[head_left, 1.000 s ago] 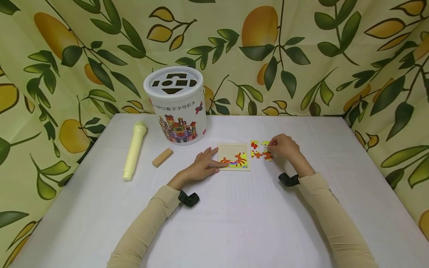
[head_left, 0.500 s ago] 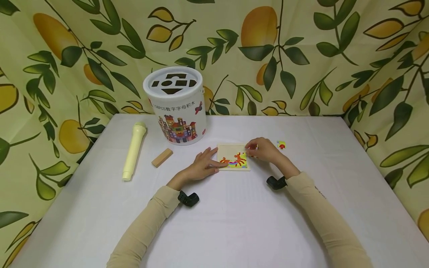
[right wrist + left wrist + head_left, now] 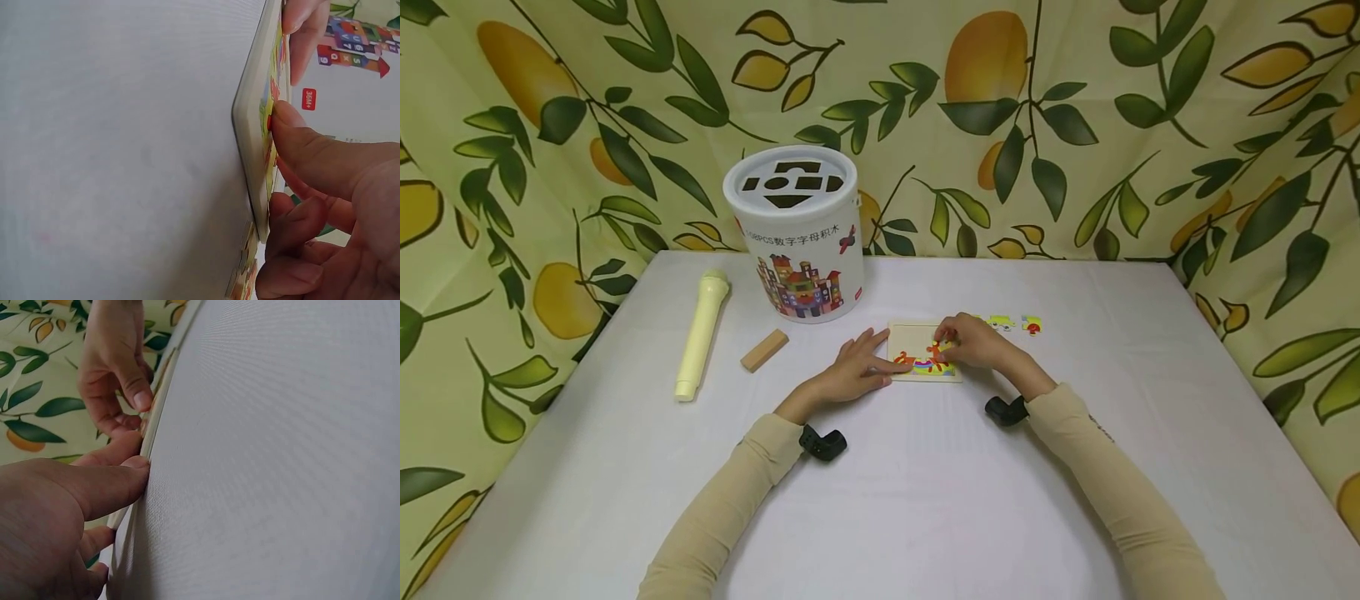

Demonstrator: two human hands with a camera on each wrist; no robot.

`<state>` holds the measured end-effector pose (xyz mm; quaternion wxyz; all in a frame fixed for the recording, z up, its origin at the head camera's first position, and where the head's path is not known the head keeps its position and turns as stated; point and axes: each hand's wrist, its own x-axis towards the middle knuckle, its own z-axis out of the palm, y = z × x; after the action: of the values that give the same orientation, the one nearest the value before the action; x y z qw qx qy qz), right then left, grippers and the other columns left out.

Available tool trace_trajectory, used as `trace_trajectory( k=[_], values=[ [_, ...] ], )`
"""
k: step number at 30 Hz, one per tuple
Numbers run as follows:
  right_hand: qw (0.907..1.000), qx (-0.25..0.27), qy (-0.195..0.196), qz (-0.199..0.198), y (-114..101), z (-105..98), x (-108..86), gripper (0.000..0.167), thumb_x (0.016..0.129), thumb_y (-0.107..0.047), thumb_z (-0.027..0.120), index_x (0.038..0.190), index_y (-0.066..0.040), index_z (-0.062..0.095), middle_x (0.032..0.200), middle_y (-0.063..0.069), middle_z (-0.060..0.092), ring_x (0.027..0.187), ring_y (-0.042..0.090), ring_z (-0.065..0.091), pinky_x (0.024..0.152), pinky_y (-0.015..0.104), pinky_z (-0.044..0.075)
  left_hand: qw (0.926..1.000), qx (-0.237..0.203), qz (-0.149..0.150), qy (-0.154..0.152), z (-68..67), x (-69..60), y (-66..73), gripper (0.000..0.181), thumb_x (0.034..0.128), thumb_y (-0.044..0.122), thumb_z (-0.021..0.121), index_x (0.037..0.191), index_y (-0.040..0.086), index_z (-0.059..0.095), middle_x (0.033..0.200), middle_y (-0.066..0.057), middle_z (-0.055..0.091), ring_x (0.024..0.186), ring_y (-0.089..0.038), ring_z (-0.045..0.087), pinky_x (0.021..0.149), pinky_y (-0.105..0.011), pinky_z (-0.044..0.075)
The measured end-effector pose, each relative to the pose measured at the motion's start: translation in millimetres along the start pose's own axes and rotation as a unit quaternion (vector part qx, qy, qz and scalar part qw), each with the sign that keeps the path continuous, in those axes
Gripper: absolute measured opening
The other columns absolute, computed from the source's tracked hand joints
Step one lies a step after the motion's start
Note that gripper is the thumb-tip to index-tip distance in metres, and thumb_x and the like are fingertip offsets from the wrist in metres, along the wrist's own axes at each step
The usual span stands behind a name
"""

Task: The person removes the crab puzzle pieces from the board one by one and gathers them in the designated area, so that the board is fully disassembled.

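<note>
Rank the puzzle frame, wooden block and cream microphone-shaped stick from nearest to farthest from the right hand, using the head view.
1. Puzzle frame: partly under the right hand.
2. Wooden block: lying farther left, beyond the left hand.
3. Cream microphone-shaped stick: leftmost of the three.

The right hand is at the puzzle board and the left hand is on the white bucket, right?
Not quite: the left hand isn't on the white bucket; it rests on the puzzle board, as the head view shows. The right hand is at the board, as you said.
</note>
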<state>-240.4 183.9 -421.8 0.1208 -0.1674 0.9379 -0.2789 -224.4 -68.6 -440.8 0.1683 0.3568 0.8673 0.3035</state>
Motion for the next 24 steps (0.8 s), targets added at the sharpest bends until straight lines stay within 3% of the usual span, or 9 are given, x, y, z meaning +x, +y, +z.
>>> trace_trajectory(
  k=[10,24],
  values=[
    [0.9998,0.019,0.007,0.003,-1.2,1.2,-1.4,0.026,0.077,-0.012,0.073,0.097,-0.008,0.056,0.094,0.011,0.058,0.086,0.023,0.051,0.074,0.032,0.041,1.0000,-0.004,-0.002,-0.003,-0.4,1.0,1.1,0.033,0.0930,0.020,0.052,0.125,0.024,0.059,0.155,-0.014,0.011,0.142,-0.037,-0.004,0.109,-0.060,-0.002],
    [0.9967,0.054,0.034,-0.051,7.8,-8.6,-9.1,0.009,0.082,-0.003,0.064,0.091,-0.006,0.065,0.079,0.006,0.059,0.071,0.016,0.047,0.063,0.026,0.039,1.0000,0.004,0.002,0.007,0.6,0.9,2.4,0.033,0.0922,0.019,0.053,0.125,0.023,0.059,0.154,-0.017,0.013,0.141,-0.040,-0.001,0.109,-0.061,0.000]
  ],
)
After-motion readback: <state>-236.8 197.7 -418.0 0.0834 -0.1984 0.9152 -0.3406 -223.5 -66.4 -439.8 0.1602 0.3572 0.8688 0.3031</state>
